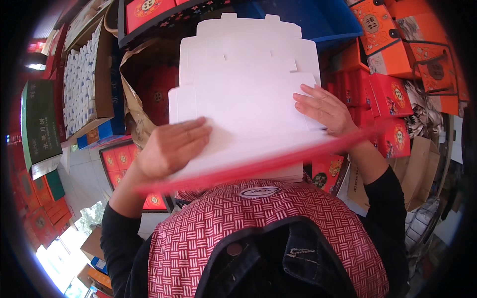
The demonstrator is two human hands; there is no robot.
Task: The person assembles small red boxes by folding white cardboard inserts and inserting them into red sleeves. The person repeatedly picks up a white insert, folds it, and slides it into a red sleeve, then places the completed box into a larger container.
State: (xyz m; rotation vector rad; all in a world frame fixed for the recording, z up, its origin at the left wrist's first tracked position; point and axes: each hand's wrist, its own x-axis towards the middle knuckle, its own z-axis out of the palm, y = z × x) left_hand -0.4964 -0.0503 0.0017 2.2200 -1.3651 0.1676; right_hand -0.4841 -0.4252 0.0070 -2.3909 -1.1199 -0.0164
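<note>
The white card [243, 99] lies between the hands, its blurred red edge [268, 166] running crosswise before the body, rising rightward; the left hand [171, 151] sits lower, the right hand [325, 111] farther up. Both are unclenched, fingers laid along the card, not wrapped round it. Smooth board, notched tabs, small slits; patterned apron [184, 248] below

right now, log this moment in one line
left hand: over white sheet, left side | right hand: over sheet, right side | red strip: blurred, near edge
</note>
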